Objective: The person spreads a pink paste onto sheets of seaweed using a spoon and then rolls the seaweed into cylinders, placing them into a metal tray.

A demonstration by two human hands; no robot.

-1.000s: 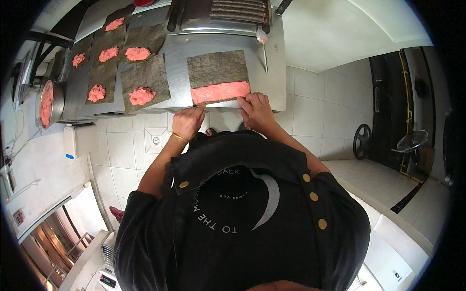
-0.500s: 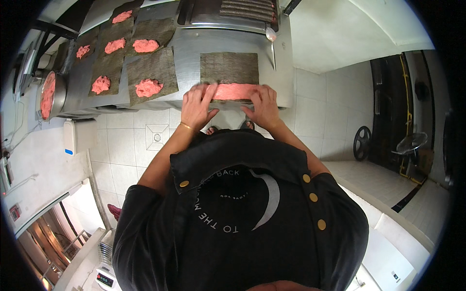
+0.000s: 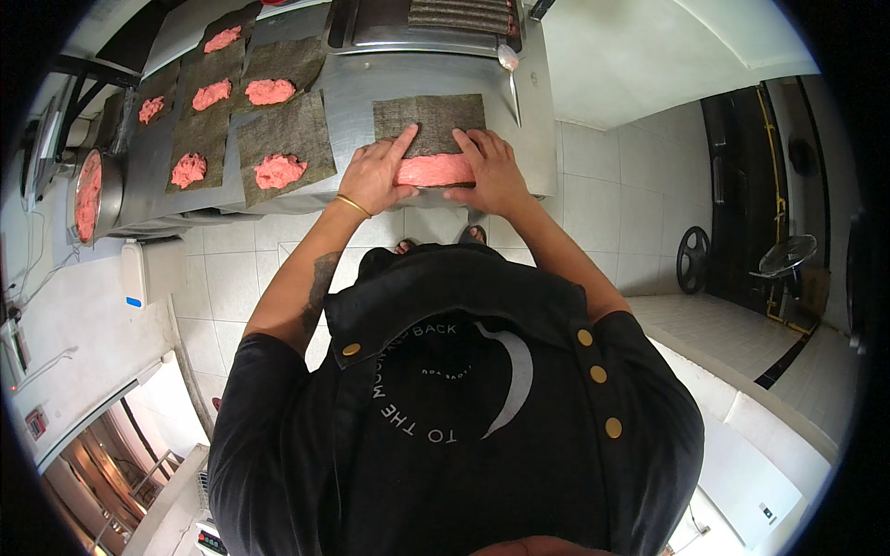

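Note:
A dark seaweed sheet (image 3: 429,119) lies at the front edge of the steel table, with a smooth band of pink minced meat (image 3: 434,170) along its near side. My left hand (image 3: 373,176) is around the left end of the band, its thumb at the sheet's near edge and its index finger stretched forward over the sheet. At the right end my right hand (image 3: 493,172) has a matching hold, thumb near and fingers on the far side. Both hands cover the ends of the meat band. What lies under the palms is hidden.
Several seaweed sheets (image 3: 315,139) with lumps of meat (image 3: 280,170) lie to the left. A metal bowl of meat (image 3: 109,195) stands at the far left. Behind is a metal tray (image 3: 371,42) with dark seaweed rolls (image 3: 461,17); a spoon (image 3: 514,88) lies at the right.
My fingers have shifted from the ends of the meat band to a wider spread, index fingers reaching forward over the sheet. The view has shifted slightly.

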